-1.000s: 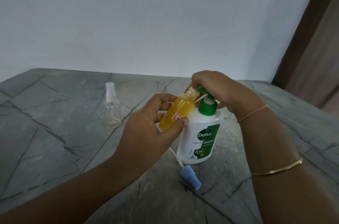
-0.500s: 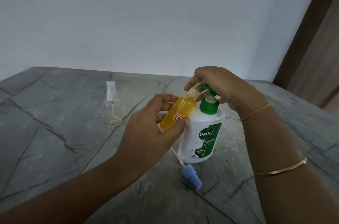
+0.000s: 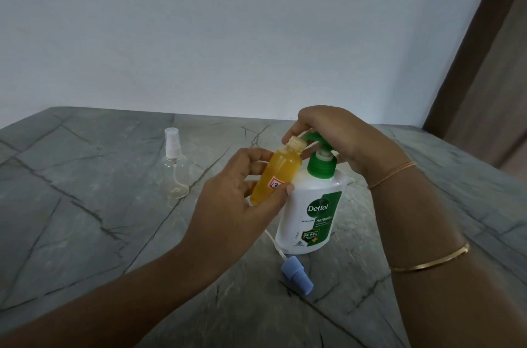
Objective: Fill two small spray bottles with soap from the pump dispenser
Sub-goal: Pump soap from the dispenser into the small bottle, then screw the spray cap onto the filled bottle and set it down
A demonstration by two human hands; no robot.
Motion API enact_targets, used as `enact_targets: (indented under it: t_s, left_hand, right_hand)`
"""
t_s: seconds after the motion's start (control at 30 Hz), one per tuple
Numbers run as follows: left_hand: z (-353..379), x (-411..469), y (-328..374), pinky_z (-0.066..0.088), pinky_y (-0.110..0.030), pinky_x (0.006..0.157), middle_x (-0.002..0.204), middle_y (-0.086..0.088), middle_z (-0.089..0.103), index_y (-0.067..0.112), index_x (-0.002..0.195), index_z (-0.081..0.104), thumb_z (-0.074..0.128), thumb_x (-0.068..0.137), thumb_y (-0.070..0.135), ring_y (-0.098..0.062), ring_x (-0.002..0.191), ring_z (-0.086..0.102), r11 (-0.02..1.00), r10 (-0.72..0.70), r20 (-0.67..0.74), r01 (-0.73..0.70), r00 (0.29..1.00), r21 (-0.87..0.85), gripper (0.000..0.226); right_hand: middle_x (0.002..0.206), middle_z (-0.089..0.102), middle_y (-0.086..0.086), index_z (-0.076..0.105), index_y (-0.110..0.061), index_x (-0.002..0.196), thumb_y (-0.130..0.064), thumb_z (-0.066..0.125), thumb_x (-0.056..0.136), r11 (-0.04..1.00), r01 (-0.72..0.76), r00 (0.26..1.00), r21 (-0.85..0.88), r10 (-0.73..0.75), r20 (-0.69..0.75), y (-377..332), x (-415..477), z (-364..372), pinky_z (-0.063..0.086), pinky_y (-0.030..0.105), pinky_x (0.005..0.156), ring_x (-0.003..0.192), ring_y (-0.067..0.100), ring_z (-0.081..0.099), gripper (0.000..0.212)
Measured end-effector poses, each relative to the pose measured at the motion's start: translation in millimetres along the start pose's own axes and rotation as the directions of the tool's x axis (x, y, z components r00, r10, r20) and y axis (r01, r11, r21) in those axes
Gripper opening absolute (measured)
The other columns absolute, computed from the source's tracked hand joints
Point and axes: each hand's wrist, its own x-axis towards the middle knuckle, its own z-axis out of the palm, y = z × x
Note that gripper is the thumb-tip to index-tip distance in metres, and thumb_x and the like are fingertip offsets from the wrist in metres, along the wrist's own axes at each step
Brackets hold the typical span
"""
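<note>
Progress, we judge, is near halfway. At left on the counter, our clear spray bottle stands empty and capped. At centre our left hand grips the amber-filled bottle, tilted, mouth at the spout; a blue spray cap lies below. Our right hand curls over the head of the pump dispenser.

Grey veined stone table, pale wall, brown curtain
</note>
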Motion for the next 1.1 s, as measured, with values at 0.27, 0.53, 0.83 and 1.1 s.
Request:
enact_targets:
  t_s: [0.27,0.53,0.83,1.1]
  left_hand:
    - [1,-1,-1,0.057,-0.025,0.069,0.098,0.015,0.064,0.037,0.097,0.051,0.061,0.063,0.050,-0.009,0.085,0.067,0.996,-0.049,0.002,0.049,0.999,-0.076,0.037]
    - [-3,-16,-19,0.056,-0.035,0.080,0.100,0.016,0.061,0.036,0.100,0.048,0.056,0.063,0.055,-0.012,0.094,0.064,0.997,-0.082,-0.039,0.082,0.996,0.013,0.042]
    - [-9,-30,-23,0.053,-0.030,0.079,0.106,0.011,0.056,0.033,0.107,0.041,0.068,0.077,0.034,-0.016,0.099,0.059,0.978,-0.178,-0.085,0.186,0.980,0.094,0.040]
    - [-15,-38,-29,0.045,-0.019,0.067,0.092,0.016,0.053,0.028,0.103,0.042,0.072,0.075,0.031,-0.007,0.088,0.055,0.961,-0.258,-0.048,0.262,0.965,0.087,0.041]
  right_hand:
    - [0.088,0.074,0.011,0.067,-0.005,0.095,-0.019,0.036,0.091,0.981,0.092,0.986,0.168,-0.066,-0.156,0,2,-4,0.043,0.018,0.052,0.064,0.012,0.063,0.035]
    - [0.071,0.073,0.008,0.069,-0.004,0.079,-0.033,0.040,0.092,0.938,0.278,0.871,0.206,-0.155,-0.467,3,4,-16,0.046,0.022,0.059,0.065,0.017,0.068,0.044]
    - [0.069,0.068,0.014,0.066,0.002,0.073,-0.030,0.041,0.089,0.739,0.495,0.349,-0.457,-0.651,-0.674,-18,-34,-6,0.048,0.041,0.065,0.064,0.028,0.061,0.044]
    - [0.073,0.063,0.004,0.063,-0.013,0.078,-0.036,0.046,0.092,0.666,0.366,0.797,-0.651,-0.585,-0.151,19,-86,55,0.050,0.031,0.061,0.064,0.019,0.059,0.032]
